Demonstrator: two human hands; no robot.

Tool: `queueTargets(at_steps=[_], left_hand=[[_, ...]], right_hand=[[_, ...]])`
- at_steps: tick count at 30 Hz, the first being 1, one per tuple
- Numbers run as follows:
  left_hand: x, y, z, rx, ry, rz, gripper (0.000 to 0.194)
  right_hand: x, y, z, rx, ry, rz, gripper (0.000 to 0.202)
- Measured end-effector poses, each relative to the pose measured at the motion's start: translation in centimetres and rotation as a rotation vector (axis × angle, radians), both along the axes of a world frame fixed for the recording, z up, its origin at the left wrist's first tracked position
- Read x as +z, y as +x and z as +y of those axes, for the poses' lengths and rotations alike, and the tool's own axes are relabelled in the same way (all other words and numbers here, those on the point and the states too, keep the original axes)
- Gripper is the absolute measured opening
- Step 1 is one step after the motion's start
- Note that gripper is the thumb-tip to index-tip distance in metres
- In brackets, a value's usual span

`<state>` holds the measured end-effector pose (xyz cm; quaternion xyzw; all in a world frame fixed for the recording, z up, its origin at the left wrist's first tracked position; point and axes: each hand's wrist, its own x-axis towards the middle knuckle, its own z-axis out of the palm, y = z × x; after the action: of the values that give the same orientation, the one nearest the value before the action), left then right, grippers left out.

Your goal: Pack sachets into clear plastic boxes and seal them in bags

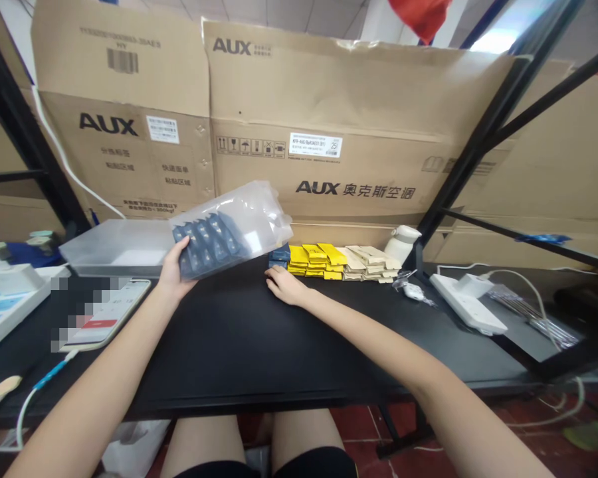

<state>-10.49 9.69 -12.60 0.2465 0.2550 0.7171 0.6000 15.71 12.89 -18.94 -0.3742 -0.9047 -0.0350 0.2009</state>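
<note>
A clear plastic bag (pixel 259 216) holds several dark blue packets (pixel 209 247) in its lower left end. My left hand (pixel 175 272) grips that end, thumb over the front, and keeps the bag tilted above the black table. At the left end of the row of packets, my right hand (pixel 286 285) touches the small dark blue stack (pixel 279 255); its fingers are slightly spread, and whether they grip a packet is unclear. Beside that stack lie yellow packets (pixel 316 259), then beige packets (pixel 371 262).
A translucent bin (pixel 114 245) stands at the back left, with a phone (pixel 107 315) before it. Power strips (pixel 468 305) with cables lie at both sides. A white bottle (pixel 401 245) stands by the black rack post; cardboard (pixel 359 133) walls the back.
</note>
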Motion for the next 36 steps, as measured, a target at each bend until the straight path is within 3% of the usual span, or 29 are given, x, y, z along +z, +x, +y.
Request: queueTargets(at_steps=[4, 9, 13, 17, 24, 28, 32, 34, 36], left_hand=[[-0.2, -0.1, 0.1, -0.01, 0.009, 0.018, 0.012], [-0.2, -0.1, 0.2, 0.006, -0.002, 0.052, 0.011], [-0.1, 0.3, 0.1, 0.011, -0.076, 0.119, 0.007], [-0.1, 0.7, -0.1, -0.026, -0.123, 0.186, 0.008], [-0.8, 1.3, -0.4, -0.169, -0.18, 0.401, 0.012], [-0.6, 2.3, -1.1, -0.21, -0.164, 0.471, 0.016], [-0.4, 3.1, -1.7, -0.175, -0.073, 0.53, 0.02], [-0.4, 3.4, -1.9, -0.167, -0.039, 0.546, 0.022], [-0.4, 3.5, -2.0, -0.174, -0.028, 0.549, 0.023]], right_hand=[[0.3, 0.5, 0.9, -0.05, -0.012, 0.057, 0.021], [0.8, 0.2, -0.9, -0.047, -0.006, 0.174, 0.018], [2.2, 1.2, -3.0, -0.073, 0.048, 0.668, 0.015], [3.8, 3.9, -3.8, -0.117, -0.115, 1.025, 0.013], [4.8, 7.4, -4.6, -0.103, -0.531, 0.951, 0.032], [4.8, 7.9, -6.0, -0.147, -0.414, 1.104, 0.036], [4.7, 8.4, -7.8, -0.181, -0.164, 0.96, 0.033], [4.4, 8.7, -8.2, -0.204, -0.188, 0.893, 0.034], [4.1, 9.0, -8.0, -0.208, -0.357, 0.929, 0.033]])
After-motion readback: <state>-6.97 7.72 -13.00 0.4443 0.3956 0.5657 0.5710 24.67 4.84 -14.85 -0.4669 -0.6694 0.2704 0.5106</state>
